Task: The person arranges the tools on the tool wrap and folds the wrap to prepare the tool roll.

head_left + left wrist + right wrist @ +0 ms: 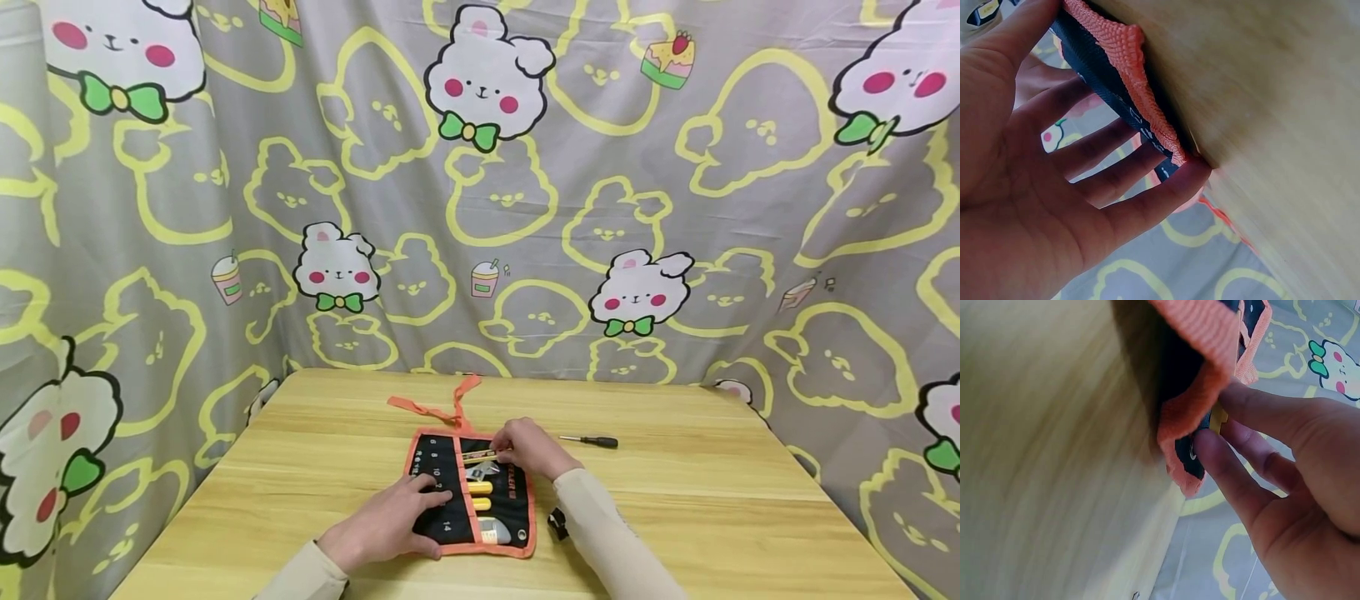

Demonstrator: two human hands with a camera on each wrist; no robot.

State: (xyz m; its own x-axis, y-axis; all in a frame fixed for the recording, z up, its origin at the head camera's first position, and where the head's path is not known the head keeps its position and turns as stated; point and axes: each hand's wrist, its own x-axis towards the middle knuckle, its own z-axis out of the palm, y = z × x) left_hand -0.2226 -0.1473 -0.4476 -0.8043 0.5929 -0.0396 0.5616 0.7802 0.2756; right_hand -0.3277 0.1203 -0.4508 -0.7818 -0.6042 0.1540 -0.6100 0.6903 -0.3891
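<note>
Tool roll [450,492], black fabric edged in orange, lies unrolled near the front middle of the wooden table [675,492], its orange tie strap [442,407] trailing toward the curtain. White numbers are printed on its left pockets: 6, 8 and 10 can be read along the upper row, and 14 lower down; the red label strip on its right side carries writing too small to read. The pockets hold yellow-handled tools [480,495] in the middle and a silvery tool [491,530] near the lower edge.

The left hand [390,525] rests flat on the roll's left half with fingers straight and spread; the left wrist view shows those fingers [1116,181] lying against the black cloth and orange binding. The right hand [528,446] pinches a slim yellowish tool [480,455] at the roll's upper right, fingers curled round it; in the right wrist view the fingertips [1210,450] press at the orange hem beside a yellow piece.

A black-handled screwdriver [592,441] lies on the table just right of the right hand, apart from the roll. A small black object [557,522] sits by the roll's lower right corner; what it is cannot be told.
</note>
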